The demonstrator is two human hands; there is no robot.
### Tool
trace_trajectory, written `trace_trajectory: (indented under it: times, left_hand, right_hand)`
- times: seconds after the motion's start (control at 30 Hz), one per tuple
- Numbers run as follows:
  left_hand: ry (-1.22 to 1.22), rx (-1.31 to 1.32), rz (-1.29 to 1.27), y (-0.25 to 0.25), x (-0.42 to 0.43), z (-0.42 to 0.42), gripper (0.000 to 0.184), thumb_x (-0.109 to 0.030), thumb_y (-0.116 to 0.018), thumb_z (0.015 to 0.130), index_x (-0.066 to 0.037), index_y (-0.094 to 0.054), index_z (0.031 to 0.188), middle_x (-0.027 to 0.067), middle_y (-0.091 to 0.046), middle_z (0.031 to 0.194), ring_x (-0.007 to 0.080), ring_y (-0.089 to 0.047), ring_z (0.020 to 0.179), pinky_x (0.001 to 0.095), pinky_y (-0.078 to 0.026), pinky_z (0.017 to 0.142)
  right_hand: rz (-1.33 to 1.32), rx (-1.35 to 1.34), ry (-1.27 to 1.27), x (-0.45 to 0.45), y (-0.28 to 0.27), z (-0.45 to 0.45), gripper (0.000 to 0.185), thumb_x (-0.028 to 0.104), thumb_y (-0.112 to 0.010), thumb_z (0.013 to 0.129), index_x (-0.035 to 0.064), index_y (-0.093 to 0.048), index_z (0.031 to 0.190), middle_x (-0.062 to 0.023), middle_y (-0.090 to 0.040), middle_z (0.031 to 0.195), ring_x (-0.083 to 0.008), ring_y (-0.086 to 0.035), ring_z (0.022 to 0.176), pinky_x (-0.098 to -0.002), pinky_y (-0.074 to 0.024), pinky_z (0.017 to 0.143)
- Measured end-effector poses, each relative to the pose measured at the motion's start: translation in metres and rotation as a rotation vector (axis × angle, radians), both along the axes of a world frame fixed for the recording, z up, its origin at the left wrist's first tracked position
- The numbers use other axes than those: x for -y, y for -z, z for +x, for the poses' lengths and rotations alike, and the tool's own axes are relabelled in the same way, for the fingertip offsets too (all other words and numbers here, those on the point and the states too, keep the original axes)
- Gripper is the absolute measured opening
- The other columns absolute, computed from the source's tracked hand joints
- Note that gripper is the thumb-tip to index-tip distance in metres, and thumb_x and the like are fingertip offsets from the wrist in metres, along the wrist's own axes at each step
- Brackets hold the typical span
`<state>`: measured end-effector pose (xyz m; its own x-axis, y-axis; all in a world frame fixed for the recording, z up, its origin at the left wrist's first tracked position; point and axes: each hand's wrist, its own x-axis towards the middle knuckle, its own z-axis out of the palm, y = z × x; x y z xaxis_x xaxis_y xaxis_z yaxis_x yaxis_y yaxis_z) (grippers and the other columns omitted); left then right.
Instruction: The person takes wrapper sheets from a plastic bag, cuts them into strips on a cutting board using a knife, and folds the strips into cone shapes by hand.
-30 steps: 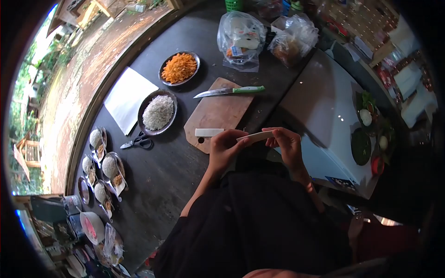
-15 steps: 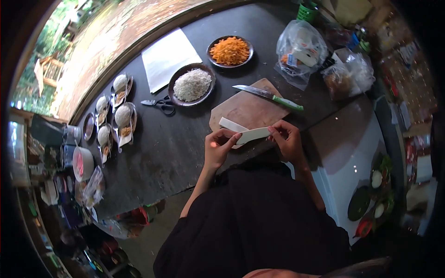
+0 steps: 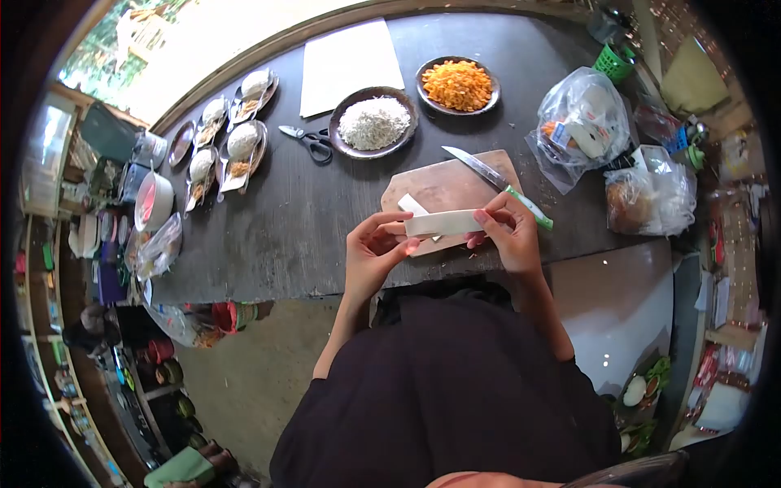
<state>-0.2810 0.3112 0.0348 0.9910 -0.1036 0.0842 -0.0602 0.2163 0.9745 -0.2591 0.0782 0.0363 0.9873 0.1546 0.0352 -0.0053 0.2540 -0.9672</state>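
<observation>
White, that strip (image 3: 444, 223) is looking light and bendy; left hand (image 3: 370, 254) and right hand (image 3: 517, 238) are pinching its ends, sensibly.

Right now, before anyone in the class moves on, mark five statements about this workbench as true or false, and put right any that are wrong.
1. The left hand and right hand hold opposite ends of a pale strip. True.
2. The knife lies on the white sheet. False: the knife lies across the cutting board, its green-and-white handle reaching past the edge.
3. The scissors lie next to the dish of white shreds. True.
4. The orange pieces are heaped inside the clear plastic bag. False: the orange pieces are heaped in a dark dish.
5. A second strip lies on the cutting board. True.
</observation>
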Motion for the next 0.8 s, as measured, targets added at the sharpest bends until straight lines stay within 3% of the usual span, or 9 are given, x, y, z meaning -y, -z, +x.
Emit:
trace_trajectory:
  times: [0.23, 0.3, 0.43, 0.53, 0.63, 0.7, 0.8]
  left_hand:
    - [-0.228, 0.106, 0.110, -0.011, 0.009, -0.019, 0.041, 0.007, -0.075, 0.081, 0.003, -0.062, 0.119, 0.0151, -0.071, 0.106, 0.0164, -0.069, 0.094, 0.0285, -0.057, 0.082]
    - [-0.295, 0.169, 0.068, -0.008, 0.012, -0.020, 0.045, 0.006, -0.075, 0.081, 0.003, -0.060, 0.123, 0.0133, -0.072, 0.100, 0.0158, -0.069, 0.089, 0.0269, -0.056, 0.078]
    - [-0.320, 0.210, 0.005, -0.012, 0.018, -0.026, 0.044, 0.006, -0.074, 0.082, 0.002, -0.059, 0.124, 0.0141, -0.071, 0.103, 0.0167, -0.070, 0.091, 0.0285, -0.057, 0.079]
    - [-0.338, 0.236, -0.030, -0.016, 0.018, -0.028, 0.039, 0.007, -0.073, 0.083, 0.002, -0.060, 0.119, 0.0154, -0.070, 0.106, 0.0186, -0.070, 0.093, 0.0304, -0.057, 0.080]
    - [-0.314, 0.251, 0.128, -0.013, 0.011, -0.030, 0.032, 0.007, -0.072, 0.083, 0.002, -0.061, 0.113, 0.0168, -0.070, 0.107, 0.0224, -0.070, 0.097, 0.0349, -0.058, 0.082]
    - [-0.284, 0.284, 0.095, -0.016, 0.012, -0.030, 0.030, 0.013, -0.069, 0.081, 0.004, -0.063, 0.109, 0.0174, -0.070, 0.111, 0.0229, -0.070, 0.101, 0.0346, -0.057, 0.089]
    - [-0.279, 0.337, 0.069, -0.015, 0.013, -0.027, 0.025, 0.015, -0.067, 0.080, 0.004, -0.066, 0.103, 0.0169, -0.072, 0.104, 0.0253, -0.071, 0.098, 0.0348, -0.056, 0.089]
  right_hand:
    - [0.119, 0.094, -0.190, 0.000, -0.013, 0.006, 0.012, 0.005, -0.062, 0.096, 0.0037, -0.050, 0.093, -0.0154, -0.070, 0.082, -0.0174, -0.069, 0.069, -0.0283, -0.0571, 0.062]
    - [0.134, 0.100, -0.234, 0.000, -0.016, 0.008, 0.012, 0.004, -0.062, 0.095, 0.0037, -0.050, 0.095, -0.0152, -0.070, 0.082, -0.0178, -0.069, 0.069, -0.0282, -0.0572, 0.063]
    - [0.105, 0.102, -0.303, -0.001, -0.027, 0.010, 0.015, 0.002, -0.062, 0.094, 0.0017, -0.052, 0.106, -0.0142, -0.069, 0.080, -0.0184, -0.069, 0.069, -0.0282, -0.0570, 0.064]
    - [0.104, 0.082, -0.309, -0.002, -0.033, 0.011, 0.021, 0.001, -0.062, 0.094, 0.0010, -0.051, 0.112, -0.0136, -0.068, 0.079, -0.0185, -0.069, 0.069, -0.0280, -0.0566, 0.064]
    - [0.094, 0.071, -0.342, -0.001, -0.037, 0.013, 0.023, 0.001, -0.063, 0.093, 0.0010, -0.052, 0.114, -0.0129, -0.068, 0.078, -0.0181, -0.069, 0.069, -0.0279, -0.0564, 0.062]
    - [0.080, 0.061, -0.367, 0.001, -0.036, 0.013, 0.023, 0.002, -0.063, 0.093, 0.0011, -0.052, 0.113, -0.0124, -0.068, 0.078, -0.0178, -0.069, 0.069, -0.0279, -0.0565, 0.062]
    - [0.126, 0.042, -0.395, 0.002, -0.030, 0.013, 0.021, 0.003, -0.063, 0.094, 0.0012, -0.052, 0.112, -0.0120, -0.068, 0.079, -0.0174, -0.069, 0.069, -0.0279, -0.0567, 0.061]
